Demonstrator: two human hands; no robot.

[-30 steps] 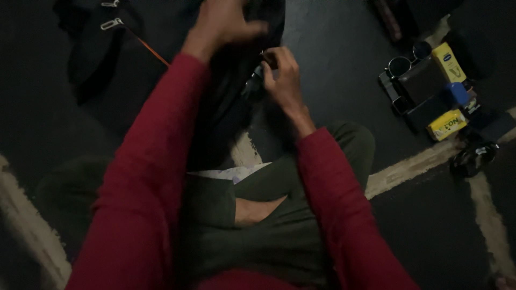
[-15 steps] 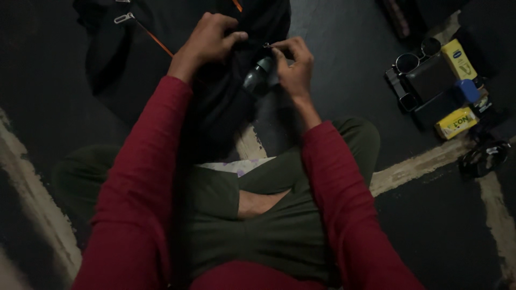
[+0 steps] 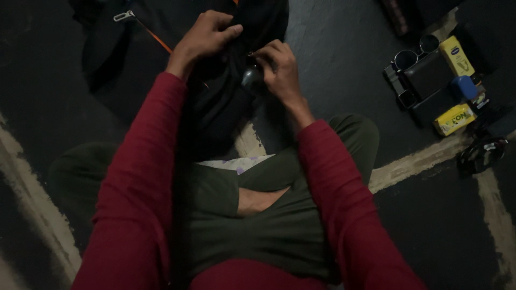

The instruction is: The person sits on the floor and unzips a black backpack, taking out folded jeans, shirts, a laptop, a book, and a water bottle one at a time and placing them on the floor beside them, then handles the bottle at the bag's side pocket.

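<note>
Dark floor with pale painted lines; sunglasses [image 3: 416, 51] and a yellow box [image 3: 454, 119] lie well off right. Black bag [image 3: 217, 102] rests before the knees. Left hand [image 3: 204, 38] grips its fabric; right hand [image 3: 277, 67], lower than half a second ago, pinches the zip pull beside a grey bottle [image 3: 251, 78], so the zip seems underway.

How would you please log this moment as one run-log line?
left hand: grips black bag fabric | right hand: pinches at bag beside dark rounded object | floor right: sunglasses, yellow boxes

Very dim and underexposed throughout; dark areas swallow detail, colours look muted, and edges are slightly soft
</note>
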